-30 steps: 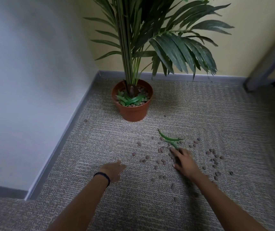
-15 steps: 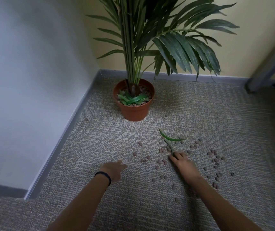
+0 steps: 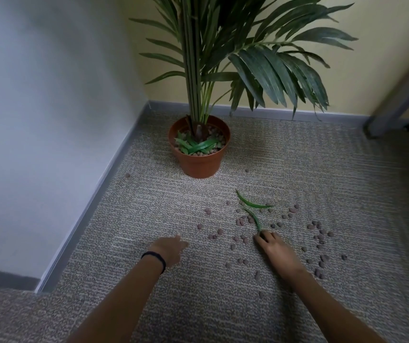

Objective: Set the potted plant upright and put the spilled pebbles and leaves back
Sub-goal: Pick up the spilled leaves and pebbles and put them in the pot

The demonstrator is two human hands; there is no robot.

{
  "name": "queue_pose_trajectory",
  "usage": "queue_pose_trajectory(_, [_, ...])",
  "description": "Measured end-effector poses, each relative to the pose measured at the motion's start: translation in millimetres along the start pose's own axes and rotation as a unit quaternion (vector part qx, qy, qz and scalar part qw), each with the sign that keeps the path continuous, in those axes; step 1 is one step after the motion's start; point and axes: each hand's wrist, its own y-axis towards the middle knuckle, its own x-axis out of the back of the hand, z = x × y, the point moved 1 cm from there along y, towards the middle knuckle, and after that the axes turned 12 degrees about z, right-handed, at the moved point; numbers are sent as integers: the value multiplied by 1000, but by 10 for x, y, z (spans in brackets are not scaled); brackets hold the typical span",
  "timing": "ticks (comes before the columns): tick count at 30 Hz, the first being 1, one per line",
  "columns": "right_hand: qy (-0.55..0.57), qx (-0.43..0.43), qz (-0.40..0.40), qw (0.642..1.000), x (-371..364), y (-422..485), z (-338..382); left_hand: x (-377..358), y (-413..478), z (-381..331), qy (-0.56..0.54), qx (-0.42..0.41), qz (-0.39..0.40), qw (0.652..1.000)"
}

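My right hand (image 3: 276, 251) has slid nearer, fingers (image 3: 263, 237) now pinching the near leaf (image 3: 254, 219); left hand (image 3: 171, 250) rests loosely curled, empty.

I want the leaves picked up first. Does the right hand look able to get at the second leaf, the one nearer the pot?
Probably yes. The right hand already touches the near leaf; the far leaf lies just beyond on open carpet, with only loose pebbles around it.
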Motion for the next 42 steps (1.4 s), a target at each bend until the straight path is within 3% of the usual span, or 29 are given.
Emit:
queue_pose_trajectory(19, [11, -28, -4, 1000, 117, 52, 84, -8, -40, -11, 9, 3, -13, 1000])
queue_pose_trajectory(38, [153, -116, -31, 981, 266, -9, -25, -42, -1, 4, 27, 8, -11, 1000])
queue_pose_trajectory(42, [227, -135, -65, 962, 348, -66, -133, 61, -50, 51, -2, 27, -91, 996])
